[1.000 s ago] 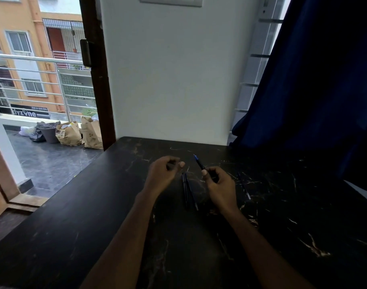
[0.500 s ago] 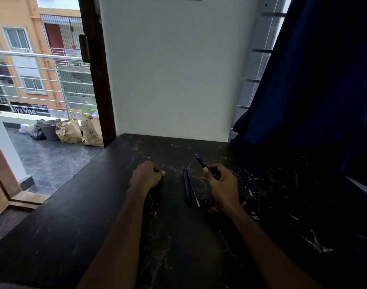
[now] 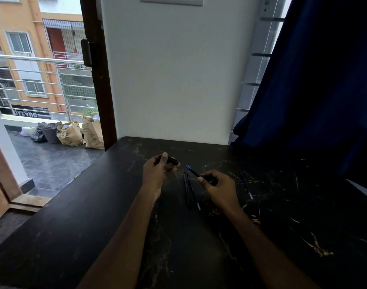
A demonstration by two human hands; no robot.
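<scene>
As the left hand (image 3: 155,174) curls thumb and fingers round a short dark piece, a pen cap (image 3: 171,160) by the look of it, the job reads as capping. The cap is held just above the worktop (image 3: 95,215) and its far end points right, toward the pen.

The pen (image 3: 194,172) sits just right of the cap, blue tip up and to the left, apart from the cap and not yet in it. The right hand (image 3: 219,188) pinches the barrel low between thumb and curled fingers, above the worktop.

To do it well:
- turn the cap's open end to face the tip; can't tell from here which end is open
- line both up on one axis before closing the gap
- move one hand only and keep the other steady
- push straight until it seats, no twisting
- grip the barrel nearer the tip for less wobble

The loose pens (image 3: 187,190) lie side by side on the worktop between the hands, so keep the wrists off them. A thin stick (image 3: 246,186), maybe a refill, lies further right.

Writing: the sign (image 3: 30,114) on the building outside, far left, reads roughly "dyzone". The print on the paper bags (image 3: 71,133) on the balcony is too small to read. No marking is legible on the pen or cap.
</scene>
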